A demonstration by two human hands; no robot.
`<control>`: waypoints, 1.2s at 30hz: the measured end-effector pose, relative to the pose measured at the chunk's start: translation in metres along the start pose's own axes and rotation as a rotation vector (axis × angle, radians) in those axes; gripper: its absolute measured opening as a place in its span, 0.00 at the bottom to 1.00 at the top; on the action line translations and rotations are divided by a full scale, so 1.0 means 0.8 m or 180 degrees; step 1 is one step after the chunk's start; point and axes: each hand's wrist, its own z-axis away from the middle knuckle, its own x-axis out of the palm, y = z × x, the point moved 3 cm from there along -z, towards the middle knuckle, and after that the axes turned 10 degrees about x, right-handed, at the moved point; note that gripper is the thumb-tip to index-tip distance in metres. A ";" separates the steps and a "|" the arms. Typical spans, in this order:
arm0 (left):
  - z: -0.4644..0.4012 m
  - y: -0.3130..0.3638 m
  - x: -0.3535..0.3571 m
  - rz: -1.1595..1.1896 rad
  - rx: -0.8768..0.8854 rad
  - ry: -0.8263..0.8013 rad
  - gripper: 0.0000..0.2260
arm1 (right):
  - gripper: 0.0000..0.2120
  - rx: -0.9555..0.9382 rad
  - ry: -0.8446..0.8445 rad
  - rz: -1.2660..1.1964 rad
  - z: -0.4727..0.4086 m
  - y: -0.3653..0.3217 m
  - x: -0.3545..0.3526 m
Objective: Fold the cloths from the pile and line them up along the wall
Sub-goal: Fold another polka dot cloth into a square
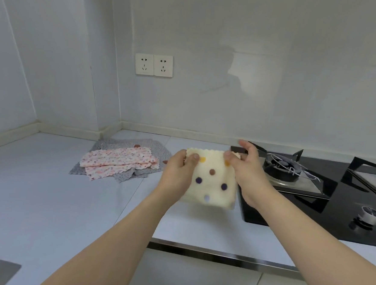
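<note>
Table (45,199): it spreads under both your hands, with the wall beyond them.
Stove (311,206): black, just right of your right hand.
Pile (123,160): pink and grey cloths lie left of your left hand, unfolded.
Spotted cloth (211,179): you hold it up between your hands, seemingly folded already.
Left hand (180,170): pinches its top left corner.
Right hand (245,168): pinches its top right corner.
Next move: probably set it down flat against the wall, edges kept together.
</note>
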 end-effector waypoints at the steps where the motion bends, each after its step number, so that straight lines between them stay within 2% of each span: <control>1: -0.011 -0.003 0.004 -0.0122 0.0127 0.0090 0.12 | 0.20 0.0358 0.0040 -0.0257 -0.013 0.012 0.005; 4: -0.053 -0.028 0.017 -0.0350 0.0323 0.0185 0.12 | 0.15 0.1014 -0.0194 -0.0350 -0.046 0.045 0.031; 7: -0.098 -0.050 0.026 -0.0689 0.0345 0.0203 0.12 | 0.14 0.0877 -0.0080 -0.0392 -0.092 0.054 0.050; 10: -0.138 -0.056 0.028 -0.0778 -0.0014 0.0308 0.14 | 0.12 0.0589 0.0156 -0.0259 -0.134 0.028 0.058; 13: -0.162 -0.026 0.038 -0.0533 -0.0463 0.0353 0.15 | 0.12 0.0589 0.0250 0.0121 -0.151 -0.020 0.053; 17: -0.178 0.056 0.051 -0.0467 -0.0643 0.0362 0.13 | 0.14 0.0879 0.0348 0.0300 -0.144 -0.101 0.023; 22: -0.204 0.153 0.086 -0.0555 -0.0659 0.0038 0.12 | 0.16 0.0980 0.0729 0.0485 -0.134 -0.180 -0.040; 27: -0.217 0.205 0.161 -0.0551 -0.0603 -0.0275 0.12 | 0.21 0.1111 0.1078 0.0602 -0.140 -0.201 -0.129; 36: -0.207 0.258 0.368 -0.0364 -0.0424 -0.0140 0.12 | 0.22 0.0557 0.1137 0.1443 -0.171 -0.201 -0.354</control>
